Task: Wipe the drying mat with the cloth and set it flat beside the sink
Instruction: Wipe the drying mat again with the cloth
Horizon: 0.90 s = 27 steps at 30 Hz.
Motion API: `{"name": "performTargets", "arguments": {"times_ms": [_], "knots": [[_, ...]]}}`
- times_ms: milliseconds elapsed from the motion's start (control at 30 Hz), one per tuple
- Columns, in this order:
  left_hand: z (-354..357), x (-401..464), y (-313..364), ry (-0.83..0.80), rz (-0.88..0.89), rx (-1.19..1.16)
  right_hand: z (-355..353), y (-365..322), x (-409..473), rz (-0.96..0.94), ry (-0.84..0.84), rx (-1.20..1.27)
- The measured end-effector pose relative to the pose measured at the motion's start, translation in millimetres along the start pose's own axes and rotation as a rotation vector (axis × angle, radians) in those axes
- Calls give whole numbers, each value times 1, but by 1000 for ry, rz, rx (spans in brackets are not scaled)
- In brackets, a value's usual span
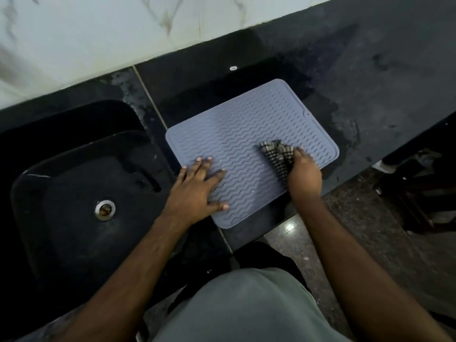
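Black stone countertop [370, 82] runs diagonally across the frame, dark wet patches around its middle; pale marbled wall tile [98, 33] fills the upper left. Black sink [81, 169] sits at left of frame, metal drain [105, 210] in its basin floor. Speckled floor [357, 230] visible at lower right.

Grey silicone drying mat [246, 134], wavy ribbed surface, lies flat on the counter at centre frame, just beside the sink's right rim. Its near corner reaches the counter's front edge. Small pale specks scattered on the ridges.

My left hand [197, 186] is laid flat on the mat's near-left portion, fingers spread wide, palm down, gripping nothing; it presses on the mat surface. The heel of the hand overhangs the mat's left edge.

My right hand [304, 171] is closed around a bunched checked cloth [277, 156], dark and pale pattern. Cloth sticks out from the thumb side of the fist toward upper left and touches the mat on its near-right portion. Fingertips curl over the cloth's far side.

Both forearms enter from the bottom of the frame; grey shirt [246, 309] at bottom centre.
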<state>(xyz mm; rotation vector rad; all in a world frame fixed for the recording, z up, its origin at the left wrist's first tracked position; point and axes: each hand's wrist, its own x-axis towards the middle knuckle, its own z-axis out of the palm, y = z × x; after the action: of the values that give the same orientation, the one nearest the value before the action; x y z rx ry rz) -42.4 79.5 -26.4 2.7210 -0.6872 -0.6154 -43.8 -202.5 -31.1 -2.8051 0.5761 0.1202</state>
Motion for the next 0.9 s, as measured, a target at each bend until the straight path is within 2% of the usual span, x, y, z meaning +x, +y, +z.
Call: {"name": "performTargets", "arguments": {"times_ms": [67, 133, 233, 367, 433, 533, 600, 733, 900], "knots": [[5, 4, 2, 32, -6, -13, -15, 7, 21, -5, 72, -86], [8, 4, -2, 57, -7, -26, -32, 15, 41, 26, 58, -122], [14, -2, -10, 78, -25, -14, -56, 19, 59, 61, 33, -54], [22, -13, -15, 123, -92, 14, -63, -3, 50, -20, 254, 59], [21, -12, -13, 109, -99, 50, -53, -12, 43, -30, 285, 83], [19, -7, -11, 61, -99, 88, -23, -25, 23, -54, 105, 73], [18, -5, -11, 31, -93, 100, -1, -38, 3, -77, -25, -56], [18, -5, -9, 40, -86, 102, 25, -77, -40, -180, -91, -302], [20, -9, -15, 96, -54, 107, 34, -128, -112, -441, -300, -210]]}}
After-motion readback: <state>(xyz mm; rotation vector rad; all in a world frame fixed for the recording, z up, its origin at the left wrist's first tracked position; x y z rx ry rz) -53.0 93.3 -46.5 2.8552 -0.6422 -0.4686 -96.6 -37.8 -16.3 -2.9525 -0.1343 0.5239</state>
